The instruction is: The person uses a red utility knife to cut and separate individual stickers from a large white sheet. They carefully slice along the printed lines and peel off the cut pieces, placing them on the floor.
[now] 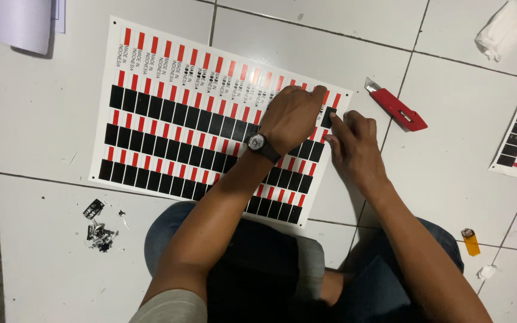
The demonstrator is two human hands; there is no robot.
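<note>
Currently: left hand point(294, 113) flat, pressing sticker sheet point(169, 113); right hand point(354, 143) fingers pinch a black sticker point(328, 117); red cutter point(397, 107) just beyond, floor point(450, 179).

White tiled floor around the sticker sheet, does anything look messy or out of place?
Yes. A small pile of black peeled scraps lies loose on the white tiled floor left of the person's knee, and two crumpled white tissues lie on the right. The large red-and-black sticker sheet lies flat but skewed to the tile lines.
</note>
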